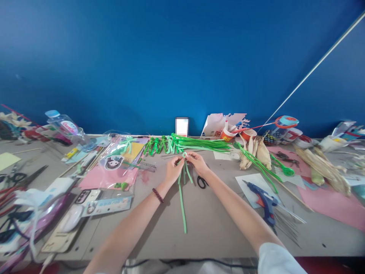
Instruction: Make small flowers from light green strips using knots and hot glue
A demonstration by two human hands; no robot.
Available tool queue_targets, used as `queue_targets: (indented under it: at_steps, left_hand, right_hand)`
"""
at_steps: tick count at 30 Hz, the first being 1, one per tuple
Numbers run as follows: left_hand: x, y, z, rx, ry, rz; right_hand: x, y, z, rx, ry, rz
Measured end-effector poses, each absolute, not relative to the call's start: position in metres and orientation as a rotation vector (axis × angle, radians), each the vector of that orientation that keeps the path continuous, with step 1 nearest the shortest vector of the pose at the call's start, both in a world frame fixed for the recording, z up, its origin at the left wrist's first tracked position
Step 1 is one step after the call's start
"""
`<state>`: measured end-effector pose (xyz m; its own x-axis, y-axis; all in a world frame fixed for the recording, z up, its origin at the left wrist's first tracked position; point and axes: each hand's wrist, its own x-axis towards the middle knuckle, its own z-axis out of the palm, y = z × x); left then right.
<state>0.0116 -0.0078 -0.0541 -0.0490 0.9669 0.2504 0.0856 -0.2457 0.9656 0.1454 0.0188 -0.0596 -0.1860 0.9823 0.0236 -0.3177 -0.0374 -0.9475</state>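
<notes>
Light green pipe cleaners (183, 205) hang down between my two hands, one strand much longer than the others. At their top is a small pale loop or knot, pinched from both sides. My left hand (174, 168) closes its fingertips on the left of it, and my right hand (196, 161) grips it from the right. Just behind my hands lies a bundle of green pipe cleaners (203, 144). To its left stand several twisted green pipe-cleaner figures (159, 144). The black handle of a pair of scissors (202, 182) shows beside my right forearm.
A blue glue gun (266, 207) rests on white paper at the right, near dried corn husks (256, 152) and paper cups (228, 134). On the left are a clear plastic bag (114, 152), pink paper (88, 178), a bottle (65, 125) and a phone (65, 232). A blue wall (171, 68) rises behind.
</notes>
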Motion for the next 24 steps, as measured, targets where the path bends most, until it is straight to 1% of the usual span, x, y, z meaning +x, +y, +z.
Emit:
queue_targets:
  at_steps: [8, 15, 24]
  left_hand:
    - [0.012, -0.01, -0.052, 1.568, 1.19, 1.359]
    - [0.014, -0.012, -0.053, 1.529, 1.243, 1.418]
    - [0.015, -0.013, -0.055, 1.459, 1.231, 1.391]
  right_hand:
    - [0.144, 0.019, -0.063, -0.794, -1.028, 1.488]
    - [0.146, 0.019, -0.059, -0.738, -0.979, 1.634]
    - [0.145, 0.015, -0.053, -0.747, -0.998, 1.595]
